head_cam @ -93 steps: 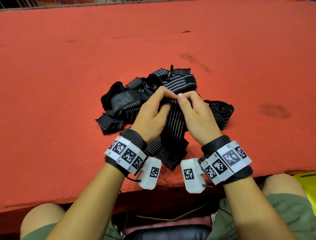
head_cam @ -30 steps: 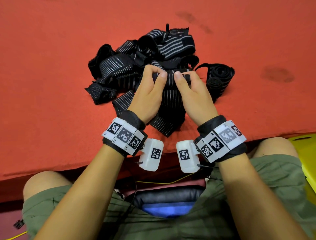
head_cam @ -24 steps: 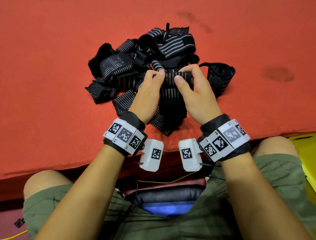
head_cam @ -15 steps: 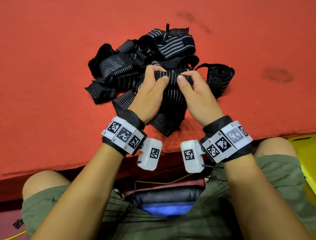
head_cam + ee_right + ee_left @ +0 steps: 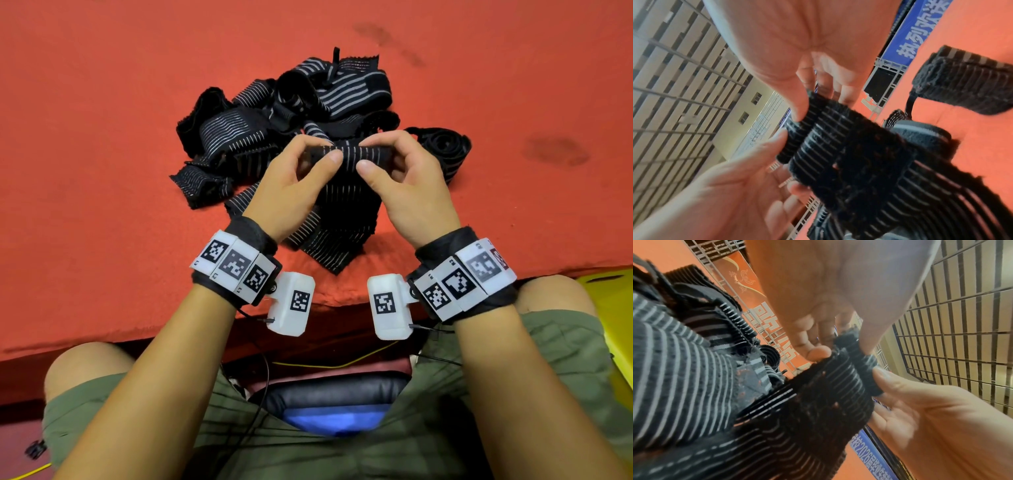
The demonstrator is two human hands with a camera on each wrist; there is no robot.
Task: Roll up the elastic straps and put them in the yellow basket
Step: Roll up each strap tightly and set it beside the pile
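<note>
red table (image 5: 102,102), yellow basket (image 5: 613,308) beside

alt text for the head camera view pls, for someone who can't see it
Seen from above, the left hand and right hand pinch the rolled top end of a black striped elastic strap, its tail hanging onto the red table. More straps lie heaped behind; a yellow basket edge shows at right.

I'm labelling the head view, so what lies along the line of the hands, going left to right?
Loose strap pile → left hand → strap being rolled → right hand → coiled strap → dark stain on the red table.
</note>
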